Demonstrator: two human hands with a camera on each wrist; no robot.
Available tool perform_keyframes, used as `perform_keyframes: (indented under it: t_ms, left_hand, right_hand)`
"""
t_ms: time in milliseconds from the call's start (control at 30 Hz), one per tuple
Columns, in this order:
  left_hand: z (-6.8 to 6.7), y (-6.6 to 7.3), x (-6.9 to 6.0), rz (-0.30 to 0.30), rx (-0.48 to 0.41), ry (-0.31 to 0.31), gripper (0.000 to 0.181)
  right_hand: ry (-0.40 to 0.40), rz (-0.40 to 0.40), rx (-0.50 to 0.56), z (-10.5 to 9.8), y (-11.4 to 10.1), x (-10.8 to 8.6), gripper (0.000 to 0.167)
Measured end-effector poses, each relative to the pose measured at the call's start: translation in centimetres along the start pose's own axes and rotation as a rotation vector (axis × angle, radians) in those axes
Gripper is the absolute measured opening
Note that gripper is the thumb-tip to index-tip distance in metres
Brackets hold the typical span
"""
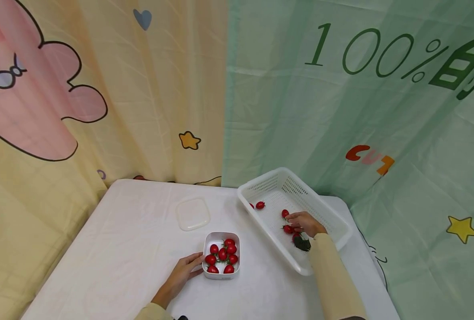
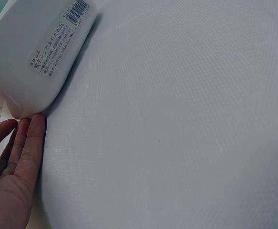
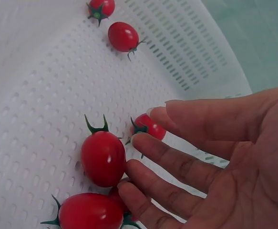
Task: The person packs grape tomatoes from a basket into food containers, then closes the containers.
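A small white square box (image 1: 221, 275) holds several red cherry tomatoes (image 1: 222, 254) with green stems. My left hand (image 1: 182, 272) touches the box's left side with its fingertips, fingers nearly straight; the left wrist view shows them at a lower corner of the labelled box (image 2: 29, 52). Inside the white perforated basket (image 1: 277, 233), my right hand (image 1: 306, 223) reaches down with fingers spread loosely. A cherry tomato (image 3: 150, 126) lies beyond its thumb and index fingertips, partly hidden; whether they touch it I cannot tell. Another tomato (image 3: 103, 158) lies beside the middle fingers.
More cherry tomatoes (image 1: 260, 205) lie toward the basket's far left end. A dark green clump (image 1: 302, 243) sits in the basket below my right wrist. Behind the box, a translucent square lid (image 1: 193, 214) lies on the white-covered table (image 1: 141, 231). Curtains hang along the table's back and right.
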State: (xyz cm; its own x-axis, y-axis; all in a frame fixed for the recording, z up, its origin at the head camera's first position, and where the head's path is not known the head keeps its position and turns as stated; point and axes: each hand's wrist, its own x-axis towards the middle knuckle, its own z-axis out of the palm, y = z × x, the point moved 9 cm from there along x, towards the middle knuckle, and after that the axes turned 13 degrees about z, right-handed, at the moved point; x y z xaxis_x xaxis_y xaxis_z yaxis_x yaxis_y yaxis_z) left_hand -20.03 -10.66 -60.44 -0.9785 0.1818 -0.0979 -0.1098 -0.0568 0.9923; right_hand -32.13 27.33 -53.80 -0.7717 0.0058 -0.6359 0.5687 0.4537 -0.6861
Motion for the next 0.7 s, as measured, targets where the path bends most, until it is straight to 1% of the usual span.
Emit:
perform_keyframes:
  t_ms: [100,200,333,467,700]
  left_hand:
    - [-0.1,-0.1,0.0,-0.008,0.003,0.011,0.059]
    - [-0.1,-0.1,0.0,-0.015,0.005,0.014,0.059]
    - [-0.1,-0.2,0.1,-0.021,0.008,0.016,0.06]
    - [-0.1,-0.1,0.0,-0.023,0.008,0.018,0.061]
    - [-0.2,0.0,-0.1,-0.03,0.02,0.012,0.06]
  right_hand:
    - [-0.016,0.005,0.004,0.3,0.2,0.2,0.039]
    - [-0.025,0.04,0.026,0.5,0.6,0.5,0.038]
    - [-0.064,0.085,0.051,1.2,1.1,0.8,0.037]
    - [-0.109,0.117,0.05,2.1,1.4,1.2,0.034]
    - [-0.138,0.153,0.05,2.8,1.4,1.4,0.029]
